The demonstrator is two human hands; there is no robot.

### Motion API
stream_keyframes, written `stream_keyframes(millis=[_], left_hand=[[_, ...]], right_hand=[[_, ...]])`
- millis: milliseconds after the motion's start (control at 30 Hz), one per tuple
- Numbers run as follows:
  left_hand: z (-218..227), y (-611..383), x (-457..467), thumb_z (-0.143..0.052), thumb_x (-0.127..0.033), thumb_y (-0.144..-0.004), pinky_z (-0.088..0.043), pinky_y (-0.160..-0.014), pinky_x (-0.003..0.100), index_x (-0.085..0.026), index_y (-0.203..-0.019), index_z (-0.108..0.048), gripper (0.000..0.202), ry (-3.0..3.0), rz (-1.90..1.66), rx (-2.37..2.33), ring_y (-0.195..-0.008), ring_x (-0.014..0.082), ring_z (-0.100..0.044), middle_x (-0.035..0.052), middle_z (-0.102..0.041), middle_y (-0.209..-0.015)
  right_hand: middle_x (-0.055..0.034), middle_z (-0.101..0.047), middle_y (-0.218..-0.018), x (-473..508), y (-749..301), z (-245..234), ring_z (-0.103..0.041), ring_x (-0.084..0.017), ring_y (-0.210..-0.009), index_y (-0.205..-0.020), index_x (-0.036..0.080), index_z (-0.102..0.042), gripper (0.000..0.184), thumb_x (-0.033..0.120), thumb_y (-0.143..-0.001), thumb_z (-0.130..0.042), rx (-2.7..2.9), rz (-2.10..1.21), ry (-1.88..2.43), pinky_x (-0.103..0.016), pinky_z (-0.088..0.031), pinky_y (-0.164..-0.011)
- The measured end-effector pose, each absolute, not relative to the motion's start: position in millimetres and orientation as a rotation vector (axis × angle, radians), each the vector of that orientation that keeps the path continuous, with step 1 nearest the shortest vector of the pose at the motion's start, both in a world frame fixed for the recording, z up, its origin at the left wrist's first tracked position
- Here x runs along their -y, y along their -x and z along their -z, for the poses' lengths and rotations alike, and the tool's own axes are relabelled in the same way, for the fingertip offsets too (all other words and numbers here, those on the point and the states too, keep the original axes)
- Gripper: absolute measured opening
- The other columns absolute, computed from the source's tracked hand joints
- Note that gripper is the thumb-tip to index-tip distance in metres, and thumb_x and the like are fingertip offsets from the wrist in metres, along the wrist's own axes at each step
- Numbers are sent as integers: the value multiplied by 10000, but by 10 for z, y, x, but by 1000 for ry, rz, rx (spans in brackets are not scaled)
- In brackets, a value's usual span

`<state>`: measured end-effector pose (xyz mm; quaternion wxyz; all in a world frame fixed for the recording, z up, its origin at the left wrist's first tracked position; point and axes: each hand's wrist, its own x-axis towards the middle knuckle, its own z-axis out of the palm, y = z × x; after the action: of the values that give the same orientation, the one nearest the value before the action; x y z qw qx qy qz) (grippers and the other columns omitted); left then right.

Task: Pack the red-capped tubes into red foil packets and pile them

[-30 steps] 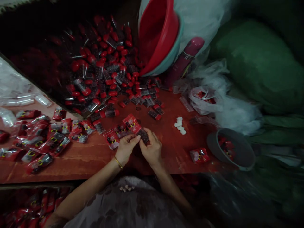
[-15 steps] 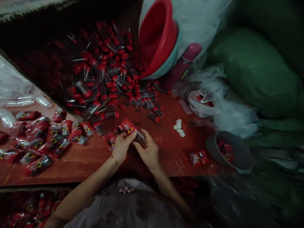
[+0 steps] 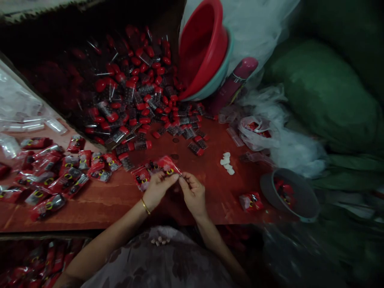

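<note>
My left hand (image 3: 158,189) and my right hand (image 3: 193,193) meet over the red table (image 3: 120,200), fingertips pinched together. Both grip a small red packet (image 3: 168,165) with a yellow and black mark, which sticks up from between the thumbs. A gold bangle sits on my left wrist. More such red packets (image 3: 57,176) lie spread to the left. Behind my hands is a heap of small clear tubes with red caps (image 3: 135,100).
A red basin nested in a teal one (image 3: 204,52) leans at the back, with a pink bottle (image 3: 231,86) beside it. White tablets (image 3: 226,162) lie to the right. A grey bowl (image 3: 289,194) with packets and a loose packet (image 3: 251,201) sit near the table's right edge. Green sacks (image 3: 324,92) fill the right.
The dark tube seen in my right fingers earlier is no longer visible. The packet now stands closed between both hands, which have drawn together.
</note>
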<state>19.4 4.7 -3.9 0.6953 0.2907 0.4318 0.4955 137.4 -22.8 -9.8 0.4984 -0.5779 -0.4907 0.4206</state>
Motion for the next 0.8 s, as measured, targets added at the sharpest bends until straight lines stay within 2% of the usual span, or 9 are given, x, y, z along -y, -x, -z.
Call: stream_keyframes(millis=[100,233,367,433,500,567,667,733,800], left_hand=[[44,-180,-31,-748,-437,-612,-394,-520,223,-129,-649,-655,324,-702,-1063,-938,-496,88,-497,-7,-596,-536],[71,-123,-43,-758,-460,-589,-399,-553,212,-136,-635,-638,349,-637,-1194,-993,-539,82,-501,-13,-593,-565],[85,-93,-25,-770,-455,-571,-351,-494,192,-132,-588,-603,364,-559,-1146,-958,-473,49,-427,-44,-526,-498],[47,-34,-32,-785,-426,-562,-361,-494,188,-134,-580,-592,351,-517,-1151,-968,-469,49,-445,-44,-531,-497],[-27,130,-76,-799,-397,-555,-433,-565,209,-144,-611,-598,327,-458,-1184,-982,-557,91,-559,-9,-615,-580],[-122,439,-156,-782,-381,-595,-495,-671,264,-161,-648,-597,292,-370,-1276,-1011,-712,156,-646,33,-692,-718],[-263,1104,-280,-630,-388,-772,-514,-740,241,-176,-743,-617,214,-201,-1595,-1103,-782,124,-663,2,-712,-760],[-323,1518,-323,-477,-419,-862,-505,-801,209,-197,-749,-609,282,-170,-1876,-1109,-819,80,-657,-47,-705,-755],[-335,1743,-330,-360,-511,-882,-493,-848,220,-215,-779,-622,410,-279,-1892,-1126,-991,100,-629,-29,-713,-911]], right_hand=[[21,-620,-658,174,-1319,118,-577,-98,-461,-851,181,-582,190,365,-807,-563,1136,-1052,1371,-203,-450,-440],[38,-606,-618,110,-1254,120,-554,-88,-453,-815,187,-583,172,356,-783,-587,1123,-1119,1299,-199,-449,-447],[62,-539,-506,49,-1168,117,-508,-87,-428,-658,193,-545,209,362,-740,-639,1190,-1060,1297,-197,-427,-437],[53,-536,-496,-27,-1152,96,-502,-93,-442,-617,196,-541,247,383,-749,-632,1319,-980,1316,-202,-422,-451],[13,-611,-590,-163,-1213,67,-556,-120,-533,-685,194,-598,240,398,-806,-567,1509,-854,1350,-226,-457,-528],[-52,-684,-796,-361,-1374,58,-614,-173,-727,-867,186,-647,262,378,-872,-468,1699,-637,1456,-289,-487,-688],[-171,-611,-1167,-682,-1716,142,-530,-304,-1060,-1115,120,-597,346,321,-865,-467,1842,-193,1810,-466,-403,-911],[-174,-547,-1276,-813,-1905,250,-461,-333,-1164,-1201,115,-548,380,203,-847,-442,1936,-126,1945,-532,-348,-959],[-136,-535,-1307,-825,-2006,354,-426,-303,-1219,-1229,143,-530,431,97,-825,-386,2056,-141,1932,-543,-308,-1002]])
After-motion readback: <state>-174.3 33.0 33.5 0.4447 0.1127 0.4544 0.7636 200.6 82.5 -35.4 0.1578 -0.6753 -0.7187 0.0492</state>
